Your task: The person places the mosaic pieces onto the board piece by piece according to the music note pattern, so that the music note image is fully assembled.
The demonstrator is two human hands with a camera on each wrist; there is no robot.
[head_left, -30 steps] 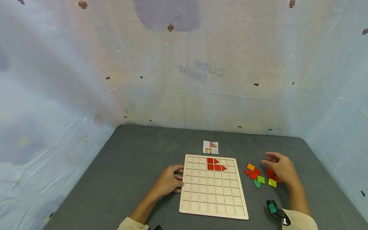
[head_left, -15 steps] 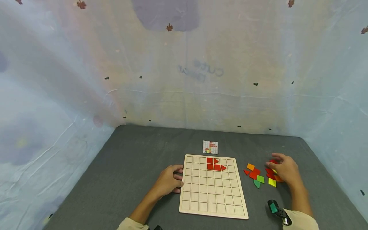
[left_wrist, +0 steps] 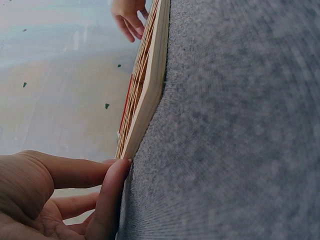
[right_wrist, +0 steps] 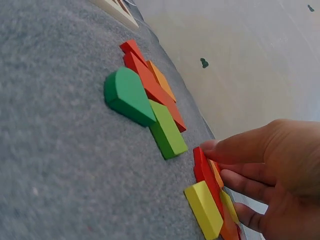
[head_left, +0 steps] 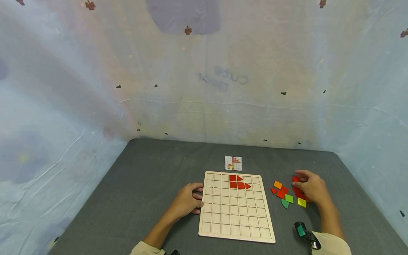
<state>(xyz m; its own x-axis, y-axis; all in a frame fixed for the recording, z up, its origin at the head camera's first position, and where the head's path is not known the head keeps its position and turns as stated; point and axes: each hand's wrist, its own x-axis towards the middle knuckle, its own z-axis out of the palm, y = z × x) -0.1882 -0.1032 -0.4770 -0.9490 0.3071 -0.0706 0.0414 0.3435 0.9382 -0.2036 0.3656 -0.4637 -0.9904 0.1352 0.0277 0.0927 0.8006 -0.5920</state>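
Observation:
A pale wooden grid board [head_left: 237, 212] lies on the dark table, with several red pieces [head_left: 237, 182] in its upper cells. My left hand [head_left: 188, 200] rests at the board's left side, thumb and fingertips touching its edge. In the left wrist view, the thumb tip meets the corner of the board [left_wrist: 150, 95]. At the right, my right hand [head_left: 313, 187] pinches a red block [head_left: 296, 179] between thumb and fingers. Below that hand lie more red pieces [head_left: 299, 193] and a yellow block [head_left: 301, 202], partly covered by the palm and fingers.
Between board and right hand is a loose group: an orange block [head_left: 278, 185], red pieces [head_left: 282, 193], a light green block [head_left: 289, 198] and a green rounded piece [head_left: 285, 204]. A small printed pattern card [head_left: 233, 163] lies behind the board. A pale curtain [head_left: 204, 106] surrounds the table.
My right hand first shifts right over the pieces, then comes back left, and a red block moves left with it. My left hand and the board stay put.

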